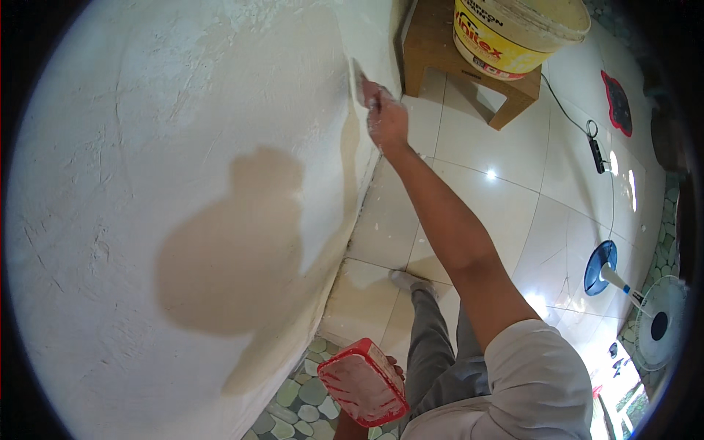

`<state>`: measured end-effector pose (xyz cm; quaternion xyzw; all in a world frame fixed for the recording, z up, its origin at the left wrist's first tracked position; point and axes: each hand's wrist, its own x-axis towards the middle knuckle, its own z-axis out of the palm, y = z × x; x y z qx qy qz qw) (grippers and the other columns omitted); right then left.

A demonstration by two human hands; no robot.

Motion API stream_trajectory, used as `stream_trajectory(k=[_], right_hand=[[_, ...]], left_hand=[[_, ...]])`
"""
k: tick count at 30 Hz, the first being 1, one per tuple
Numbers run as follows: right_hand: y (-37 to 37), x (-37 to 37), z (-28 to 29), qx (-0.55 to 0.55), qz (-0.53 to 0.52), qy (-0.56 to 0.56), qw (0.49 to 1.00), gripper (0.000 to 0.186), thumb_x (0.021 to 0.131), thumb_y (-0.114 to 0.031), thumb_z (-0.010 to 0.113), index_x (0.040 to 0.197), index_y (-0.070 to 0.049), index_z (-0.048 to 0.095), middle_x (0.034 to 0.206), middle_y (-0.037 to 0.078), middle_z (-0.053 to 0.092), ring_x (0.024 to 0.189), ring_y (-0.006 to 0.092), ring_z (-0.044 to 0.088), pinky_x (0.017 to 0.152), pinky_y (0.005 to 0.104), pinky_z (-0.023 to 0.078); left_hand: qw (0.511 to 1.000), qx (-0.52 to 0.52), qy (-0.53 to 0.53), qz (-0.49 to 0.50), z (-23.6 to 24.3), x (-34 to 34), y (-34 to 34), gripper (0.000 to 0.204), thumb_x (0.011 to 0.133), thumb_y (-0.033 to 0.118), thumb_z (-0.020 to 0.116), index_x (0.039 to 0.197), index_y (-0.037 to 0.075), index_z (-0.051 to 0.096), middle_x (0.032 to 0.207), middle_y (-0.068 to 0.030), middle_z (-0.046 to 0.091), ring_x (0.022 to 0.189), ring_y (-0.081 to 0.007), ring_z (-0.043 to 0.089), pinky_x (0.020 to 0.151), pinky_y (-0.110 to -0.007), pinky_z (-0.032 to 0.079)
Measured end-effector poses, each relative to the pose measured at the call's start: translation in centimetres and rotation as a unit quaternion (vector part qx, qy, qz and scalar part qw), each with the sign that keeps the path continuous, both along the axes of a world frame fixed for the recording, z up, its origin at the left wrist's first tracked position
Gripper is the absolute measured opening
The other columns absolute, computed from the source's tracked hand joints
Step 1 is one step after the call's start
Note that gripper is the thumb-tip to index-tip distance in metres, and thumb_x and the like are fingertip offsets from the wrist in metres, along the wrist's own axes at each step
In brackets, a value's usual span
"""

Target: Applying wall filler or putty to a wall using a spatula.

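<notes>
The person stood close to a white wall and was spreading putty on it. The right hand reached out along the wall, low down near where it met the floor, with the fingers closed round the handle of a trowel whose blade lay flat against the plaster. The left hand was held near the body, out from the wall's base, gripping a red tray loaded with white putty; only a few fingertips showed past the tray's edge, curled under it.

The wall's surface looked rough and streaked with ridges, and the person's shadow fell across its middle. Away from the wall, a yellow bucket sat on a wooden stool, just beyond the trowel. Further from the wall, a fan lay on the tiles, with a cable trailing between it and the stool.

The step in hand seemed to be a smoothing stroke on the lower part of the wall. The next move would probably call for steady, even pressure on the blade, kept at a shallow angle, and then a fresh load taken from the tray.
</notes>
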<state>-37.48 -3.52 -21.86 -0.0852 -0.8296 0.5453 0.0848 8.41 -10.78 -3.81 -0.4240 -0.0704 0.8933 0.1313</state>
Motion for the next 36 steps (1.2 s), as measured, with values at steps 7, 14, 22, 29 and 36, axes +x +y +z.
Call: stream_trajectory(k=[7,14,22,29,36], right_hand=[[-5.2,4.5,1.3,-0.083,0.038,0.130,0.987,0.032,0.090,-0.003,0.053,0.121,-0.005,0.060,0.097,0.023,0.066,0.087,0.0379,0.066,0.076,0.0409,0.053],[-7.6,13.6,3.6,-0.105,0.147,0.171,0.969,0.049,0.083,0.005,0.052,0.131,-0.003,0.054,0.095,0.018,0.064,0.085,0.0357,0.063,0.074,0.0407,0.052],[-4.5,16.0,2.4,-0.093,0.217,0.148,0.960,0.037,0.091,-0.005,0.053,0.128,-0.005,0.059,0.104,0.018,0.067,0.085,0.0319,0.065,0.078,0.0386,0.054],[-1.1,1.0,-3.5,-0.106,-0.075,0.013,0.991,0.028,0.092,-0.005,0.052,0.118,0.001,0.061,0.106,0.022,0.067,0.100,0.0393,0.064,0.086,0.0390,0.050],[-5.4,-1.6,0.2,-0.102,-0.022,0.037,0.994,0.029,0.091,-0.005,0.052,0.118,-0.001,0.063,0.104,0.021,0.068,0.094,0.0340,0.066,0.084,0.0371,0.050]], left_hand=[[0.999,0.005,-0.033,0.007,-0.2,0.5,-0.3,0.075,0.090,0.057,0.053,0.134,-0.003,0.044,0.130,-0.0207,0.052,0.122,-0.0389,0.048,0.102,-0.055,0.043],[0.997,0.006,-0.083,0.004,0.6,-0.1,0.1,0.070,0.093,0.056,0.050,0.131,-0.002,0.048,0.120,-0.0207,0.057,0.115,-0.0383,0.053,0.100,-0.052,0.046],[0.996,-0.030,-0.077,0.031,3.0,-3.9,1.8,0.069,0.094,0.057,0.046,0.129,-0.002,0.049,0.123,-0.0211,0.057,0.116,-0.0399,0.054,0.100,-0.052,0.045],[0.996,-0.039,-0.049,0.067,2.0,-1.9,1.8,0.069,0.093,0.057,0.047,0.133,0.001,0.048,0.127,-0.0200,0.055,0.122,-0.0401,0.050,0.106,-0.051,0.040],[0.997,-0.038,-0.005,0.074,2.4,-1.6,2.6,0.075,0.090,0.059,0.053,0.140,0.004,0.043,0.134,-0.0203,0.050,0.126,-0.0389,0.046,0.109,-0.051,0.037]])
